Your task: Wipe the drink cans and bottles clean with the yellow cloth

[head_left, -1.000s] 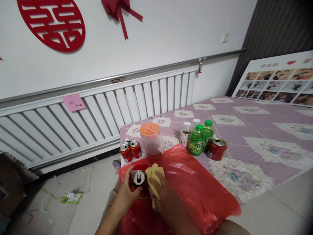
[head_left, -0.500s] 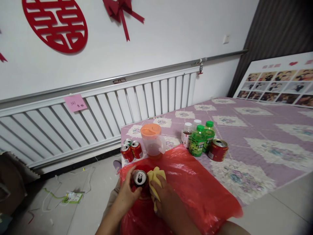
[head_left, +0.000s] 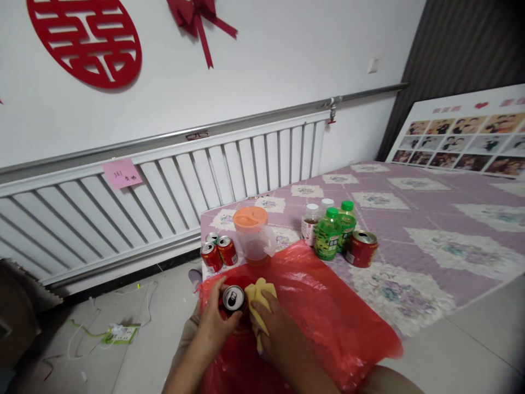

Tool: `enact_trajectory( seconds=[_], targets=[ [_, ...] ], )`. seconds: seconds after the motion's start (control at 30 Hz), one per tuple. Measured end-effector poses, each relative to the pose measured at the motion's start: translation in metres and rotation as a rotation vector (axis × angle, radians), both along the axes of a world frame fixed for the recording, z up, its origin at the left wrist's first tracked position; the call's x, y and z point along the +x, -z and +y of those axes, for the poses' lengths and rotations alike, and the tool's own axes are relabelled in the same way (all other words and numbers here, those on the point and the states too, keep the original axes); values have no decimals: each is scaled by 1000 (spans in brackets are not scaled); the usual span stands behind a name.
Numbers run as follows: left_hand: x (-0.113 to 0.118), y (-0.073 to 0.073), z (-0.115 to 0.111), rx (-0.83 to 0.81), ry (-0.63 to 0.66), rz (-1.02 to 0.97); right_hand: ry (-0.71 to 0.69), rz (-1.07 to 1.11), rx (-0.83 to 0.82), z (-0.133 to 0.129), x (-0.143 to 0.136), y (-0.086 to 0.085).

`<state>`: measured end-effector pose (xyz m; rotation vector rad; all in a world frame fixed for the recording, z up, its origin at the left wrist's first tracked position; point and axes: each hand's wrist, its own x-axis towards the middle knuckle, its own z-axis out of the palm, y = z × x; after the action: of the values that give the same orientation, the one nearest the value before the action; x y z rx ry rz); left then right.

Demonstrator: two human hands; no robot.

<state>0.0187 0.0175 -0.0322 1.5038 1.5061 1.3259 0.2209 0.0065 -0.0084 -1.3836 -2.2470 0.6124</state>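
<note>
An opened drink can (head_left: 233, 299) stands upright in the grip of my left hand (head_left: 215, 317), its silver top facing me. Bunched in my right hand (head_left: 270, 317) is a yellow cloth (head_left: 261, 290), which lies against or close to the can's right side. Beneath both hands a red plastic sheet (head_left: 320, 301) covers the table's near corner and hangs over its edge. Just beyond my left hand are several small cans (head_left: 227, 250), two of them red. A clear pitcher (head_left: 253, 243) with an orange lid is behind the cloth.
Green-capped bottles (head_left: 327, 238) and white-capped bottles (head_left: 310, 224) stand together, with a wide red can (head_left: 361, 249) on their right. A purple floral tablecloth (head_left: 385, 224) covers the table. Behind runs a white radiator (head_left: 229, 169). Scraps and strings (head_left: 121, 332) litter the floor.
The whole view has shifted slightly, so things sit a little further left. Both hands keep their hold on the can and the cloth, with barely any other movement.
</note>
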Motion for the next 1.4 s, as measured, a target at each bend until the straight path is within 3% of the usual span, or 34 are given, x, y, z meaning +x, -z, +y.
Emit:
enact_trajectory(
  seconds=[0.23, 0.43, 0.73, 0.83, 0.97, 1.07, 1.27, 1.4],
  targets=[
    [-5, 1, 1, -29, 134, -106, -4, -5, -72, 4, -1, -10],
    [-8, 3, 8, -18, 214, -97, 115, 70, -18, 4, -10, -11],
    [-20, -12, 12, -26, 316, 26, 208, -145, -111, -17, -24, -22],
    [-17, -15, 11, -10, 270, 93, 225, -162, -123, -17, -26, -20],
    [-7, -12, 9, 52, 84, 201, 237, -164, -143, -15, -27, -20],
    [-3, -9, 9, 78, 23, 260, 237, -130, -144, -14, -26, -23],
    [-12, -13, 11, 45, 129, 220, 238, -55, -117, -13, -28, -33],
    [-18, -21, 8, -22, 197, 217, 234, -134, -172, -17, -33, -30]
  ],
)
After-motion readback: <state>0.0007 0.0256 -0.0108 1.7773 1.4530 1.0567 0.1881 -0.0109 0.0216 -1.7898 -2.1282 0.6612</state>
